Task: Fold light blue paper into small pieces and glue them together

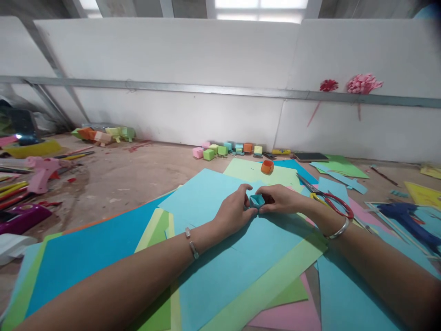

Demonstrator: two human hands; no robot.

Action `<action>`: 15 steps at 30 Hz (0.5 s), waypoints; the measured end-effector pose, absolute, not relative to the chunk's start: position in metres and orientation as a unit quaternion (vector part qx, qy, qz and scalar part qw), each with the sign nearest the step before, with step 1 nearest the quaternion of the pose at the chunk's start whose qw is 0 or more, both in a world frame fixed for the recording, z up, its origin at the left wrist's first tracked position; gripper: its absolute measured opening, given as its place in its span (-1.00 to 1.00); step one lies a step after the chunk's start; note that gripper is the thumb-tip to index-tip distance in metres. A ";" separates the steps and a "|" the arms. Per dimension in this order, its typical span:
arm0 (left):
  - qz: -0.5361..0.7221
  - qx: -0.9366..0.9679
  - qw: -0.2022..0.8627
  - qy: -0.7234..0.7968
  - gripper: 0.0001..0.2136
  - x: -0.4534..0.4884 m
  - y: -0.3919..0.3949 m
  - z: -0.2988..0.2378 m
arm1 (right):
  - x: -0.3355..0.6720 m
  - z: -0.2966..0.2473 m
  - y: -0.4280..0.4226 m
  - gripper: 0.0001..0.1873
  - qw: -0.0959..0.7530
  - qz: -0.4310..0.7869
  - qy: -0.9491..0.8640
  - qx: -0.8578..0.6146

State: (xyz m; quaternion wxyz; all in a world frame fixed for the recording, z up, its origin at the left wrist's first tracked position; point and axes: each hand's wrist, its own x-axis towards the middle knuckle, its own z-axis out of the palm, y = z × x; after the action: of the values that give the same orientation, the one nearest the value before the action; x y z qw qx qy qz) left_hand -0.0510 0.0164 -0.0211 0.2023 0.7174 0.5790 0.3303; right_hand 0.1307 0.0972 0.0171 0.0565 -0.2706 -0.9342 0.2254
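Observation:
A small blue folded paper box (257, 201) with its hollow side up is pinched between my two hands. My left hand (234, 206) grips its left side, with the thumb at the front and the fingers curled behind. On the right side, my right hand (280, 198) holds it between thumb and fingers. Both hands are just over a large light blue paper sheet (220, 257). An orange folded paper box (267, 167), also hollow side up, stands a little beyond them on a pale green sheet (241, 168).
Red-handled scissors (339, 205) lie beside my right forearm. A blue glue gun (406, 220) is at the right, a pink glue gun (41, 174) at the left. Several small coloured paper boxes (208, 154) line the back by the white wall (172, 115), near a phone (311, 157).

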 end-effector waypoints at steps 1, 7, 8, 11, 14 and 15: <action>0.329 0.719 0.200 0.578 -0.54 -0.051 0.016 -0.022 | 0.131 0.018 0.097 -0.62 0.062 0.224 -0.934 -0.273; 0.324 0.725 0.192 0.576 -0.44 -0.051 0.016 -0.024 | 0.145 0.020 0.118 -0.74 0.166 0.177 -0.894 -0.377; 0.320 0.726 0.194 0.577 -0.44 -0.051 0.016 -0.024 | 0.151 0.019 0.124 -0.74 0.190 0.159 -0.877 -0.412; 0.308 0.727 0.196 0.581 -0.45 -0.051 0.016 -0.022 | 0.171 0.013 0.143 -0.77 0.222 0.118 -0.825 -0.506; 0.295 0.732 0.194 0.583 -0.47 -0.051 0.016 -0.022 | 0.183 0.007 0.154 -0.80 0.211 0.110 -0.800 -0.551; 0.291 0.733 0.192 0.584 -0.48 -0.051 0.016 -0.021 | 0.185 0.005 0.155 -0.80 0.206 0.111 -0.797 -0.557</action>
State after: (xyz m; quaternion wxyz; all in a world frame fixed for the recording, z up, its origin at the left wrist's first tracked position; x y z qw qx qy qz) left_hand -0.0510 0.0156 -0.0214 0.1922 0.7334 0.5835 0.2912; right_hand 0.1849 0.1550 0.0050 0.2062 -0.5567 -0.7971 0.1110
